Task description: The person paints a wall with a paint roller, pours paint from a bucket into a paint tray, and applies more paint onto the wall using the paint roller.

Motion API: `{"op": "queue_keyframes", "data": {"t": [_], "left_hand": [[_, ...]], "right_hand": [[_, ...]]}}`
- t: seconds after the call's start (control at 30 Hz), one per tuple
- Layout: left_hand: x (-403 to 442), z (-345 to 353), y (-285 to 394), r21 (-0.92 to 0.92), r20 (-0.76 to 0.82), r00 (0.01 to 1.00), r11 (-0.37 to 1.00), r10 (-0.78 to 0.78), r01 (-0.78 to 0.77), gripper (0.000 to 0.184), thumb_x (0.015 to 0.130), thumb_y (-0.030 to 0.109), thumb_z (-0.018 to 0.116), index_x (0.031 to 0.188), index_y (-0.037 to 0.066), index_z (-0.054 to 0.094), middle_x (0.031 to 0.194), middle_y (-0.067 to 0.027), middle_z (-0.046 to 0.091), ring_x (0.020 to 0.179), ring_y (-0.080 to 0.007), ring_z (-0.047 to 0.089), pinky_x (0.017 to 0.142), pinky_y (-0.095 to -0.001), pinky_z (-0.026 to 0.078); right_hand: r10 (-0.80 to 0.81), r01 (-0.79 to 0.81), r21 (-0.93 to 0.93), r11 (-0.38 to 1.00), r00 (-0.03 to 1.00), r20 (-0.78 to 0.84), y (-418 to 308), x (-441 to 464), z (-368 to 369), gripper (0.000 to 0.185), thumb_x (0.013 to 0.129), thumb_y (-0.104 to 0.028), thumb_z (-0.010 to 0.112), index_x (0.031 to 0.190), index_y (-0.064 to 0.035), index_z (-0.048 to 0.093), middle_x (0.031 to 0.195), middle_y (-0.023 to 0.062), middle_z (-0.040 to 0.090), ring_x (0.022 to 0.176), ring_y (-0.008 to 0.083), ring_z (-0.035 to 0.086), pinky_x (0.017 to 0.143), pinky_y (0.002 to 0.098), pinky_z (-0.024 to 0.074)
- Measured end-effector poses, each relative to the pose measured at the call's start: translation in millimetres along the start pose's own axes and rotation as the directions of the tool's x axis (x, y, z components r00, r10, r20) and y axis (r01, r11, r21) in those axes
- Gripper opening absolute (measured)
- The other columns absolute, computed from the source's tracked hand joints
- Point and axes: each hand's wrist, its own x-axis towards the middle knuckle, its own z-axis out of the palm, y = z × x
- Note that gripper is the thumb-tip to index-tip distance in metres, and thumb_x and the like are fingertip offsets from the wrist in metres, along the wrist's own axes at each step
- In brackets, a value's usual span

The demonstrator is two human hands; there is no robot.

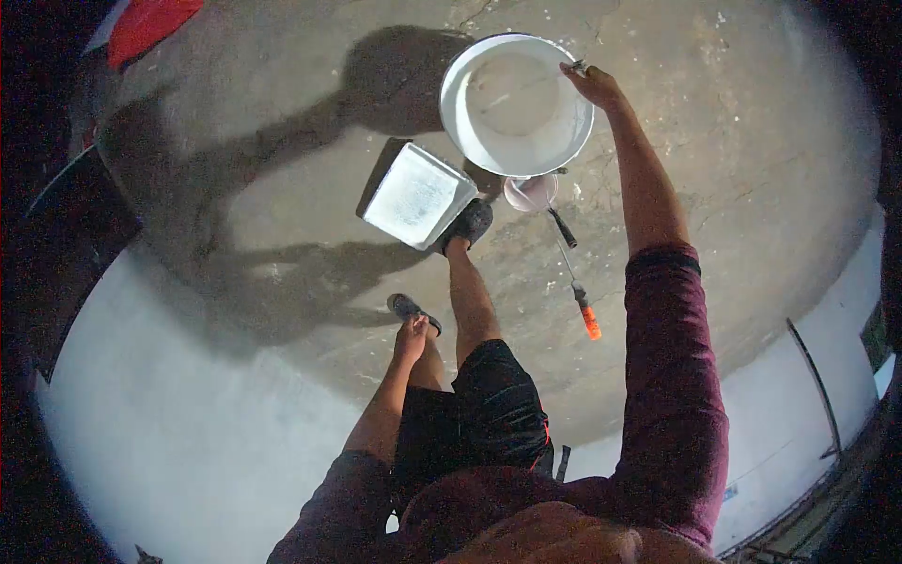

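Note:
My right hand [598, 87] is closed at the right rim of a large round white tub [454, 111]. A small dark-and-light tip sticks out by its fingers; what it belongs to I cannot make out. Pale, cloudy liquid [512, 94] covers the tub's bottom. My left hand [411, 338] hangs low in front of my leg with its fingers curled; whether anything is in them is too small to tell. A white rectangular tray [420, 195] lies left of the tub, touching or close to my shoe [470, 224].
Below the tub stands a small pale round pot [531, 193] with a black handle [562, 227]. A thin-shafted tool with an orange handle [589, 321] lies on the stained concrete floor [733, 188]. Something red [150, 28] is at the far left. A white wall [207, 404] stands behind me.

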Motion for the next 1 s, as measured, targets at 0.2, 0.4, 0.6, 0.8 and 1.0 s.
{"op": "queue_keyframes", "data": {"t": [0.2, 0.4, 0.6, 0.8, 1.0], "left_hand": [[4, 3, -12, 0.148, -0.019, 0.977, 0.967, 0.212, -0.207, 0.045, 0.096, 0.041, 0.047, 0.12, 0.003, 0.055, 0.109, -0.0201, 0.063, 0.104, -0.0352, 0.06, 0.088, -0.0409, 0.047], [45, 30, -46, 0.057, 0.128, 0.984, 0.99, 0.124, -0.132, 0.046, 0.096, 0.021, 0.05, 0.139, 0.011, 0.038, 0.143, -0.0163, 0.038, 0.128, -0.0351, 0.039, 0.093, -0.042, 0.045], [32, -6, 24, -0.28, -0.192, 0.948, 0.911, 0.255, -0.302, 0.05, 0.099, 0.044, 0.039, 0.113, 0.0, 0.057, 0.108, -0.0196, 0.061, 0.098, -0.0343, 0.06, 0.085, -0.0422, 0.046], [90, 18, -70, 0.107, -0.057, 0.839, 0.839, 0.541, -0.534, 0.065, 0.084, 0.002, 0.063, 0.14, 0.009, 0.031, 0.13, -0.0176, 0.044, 0.121, -0.035, 0.042, 0.1, -0.0413, 0.04], [81, -87, 11, 0.289, -0.197, 0.756, 0.774, 0.624, -0.564, 0.058, 0.083, 0.002, 0.06, 0.135, 0.005, 0.034, 0.12, -0.0191, 0.05, 0.105, -0.039, 0.051, 0.093, -0.0443, 0.043]], "right_hand": [[-0.177, 0.168, -0.066, 0.984, 0.972, -0.157, -17, -18, 25, 0.07, 0.082, -0.068, 0.05, 0.113, -0.0053, 0.061, 0.113, 0.0204, 0.063, 0.108, 0.0374, 0.059, 0.091, 0.0453, 0.0461], [-0.146, 0.129, -0.078, 0.989, 0.951, -0.274, -81, -88, 40, 0.072, 0.079, -0.066, 0.049, 0.12, -0.0074, 0.054, 0.115, 0.0179, 0.061, 0.108, 0.0357, 0.059, 0.089, 0.0607, 0.0419], [-0.317, 0.281, -0.147, 0.948, 0.83, -0.459, -109, -135, 82, 0.054, 0.079, -0.054, 0.062, 0.1, -0.0046, 0.058, 0.092, 0.0178, 0.063, 0.082, 0.0362, 0.066, 0.075, 0.0479, 0.0506], [-0.369, 0.268, -0.291, 0.919, 0.843, -0.392, -156, -187, 117, 0.066, 0.073, -0.062, 0.06, 0.113, -0.0094, 0.054, 0.109, 0.0126, 0.058, 0.099, 0.0333, 0.06, 0.076, 0.0561, 0.0469], [-0.37, 0.259, -0.325, 0.91, 0.861, -0.351, -181, -199, 158, 0.067, 0.071, -0.06, 0.063, 0.113, -0.009, 0.053, 0.108, 0.0103, 0.057, 0.1, 0.031, 0.06, 0.08, 0.0556, 0.0436]]}}
